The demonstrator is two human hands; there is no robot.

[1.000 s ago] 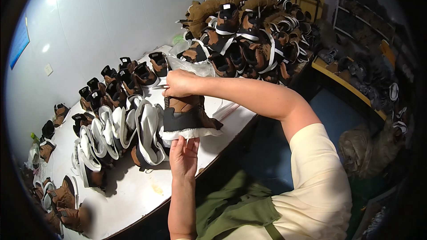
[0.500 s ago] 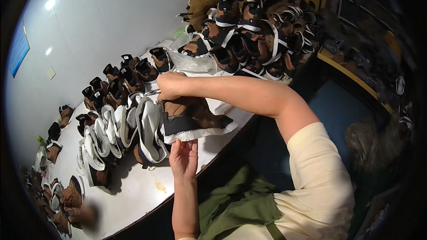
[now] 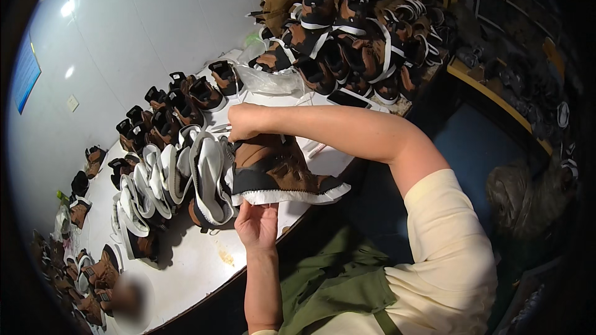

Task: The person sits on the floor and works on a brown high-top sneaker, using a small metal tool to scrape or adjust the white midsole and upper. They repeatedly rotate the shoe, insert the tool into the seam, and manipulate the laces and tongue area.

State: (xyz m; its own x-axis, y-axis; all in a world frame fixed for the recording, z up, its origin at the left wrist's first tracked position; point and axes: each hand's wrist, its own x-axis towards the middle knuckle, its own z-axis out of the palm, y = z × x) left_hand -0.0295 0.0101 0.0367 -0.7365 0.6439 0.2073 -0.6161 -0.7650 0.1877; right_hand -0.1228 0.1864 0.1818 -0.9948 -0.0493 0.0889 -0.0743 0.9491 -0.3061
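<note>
A brown and black shoe upper point(image 3: 270, 164) with a white lower edge hangs between my hands, its toe pointing right. My left hand point(image 3: 257, 223) grips that white edge from below, fingertips hidden behind it. At the top, my right hand point(image 3: 244, 122) is closed in a fist against the heel end. A slim metal tool point(image 3: 218, 128), scissors-like, juts left from this fist; its handle is hidden. Just left of the held piece, a row of uppers with white linings point(image 3: 208, 180) leans together on the white table point(image 3: 192, 279).
Behind that row stand several brown and black uppers point(image 3: 164, 121). A large heap of uppers point(image 3: 357, 43) fills the table's far end, beside a clear plastic bag point(image 3: 270, 80) and a dark phone-like slab point(image 3: 349, 98). More uppers point(image 3: 102, 270) lie at the near left.
The held upper and both my hands have shifted slightly right, and more of the upper's side faces me. The dark slab by the heap has come into sight.
</note>
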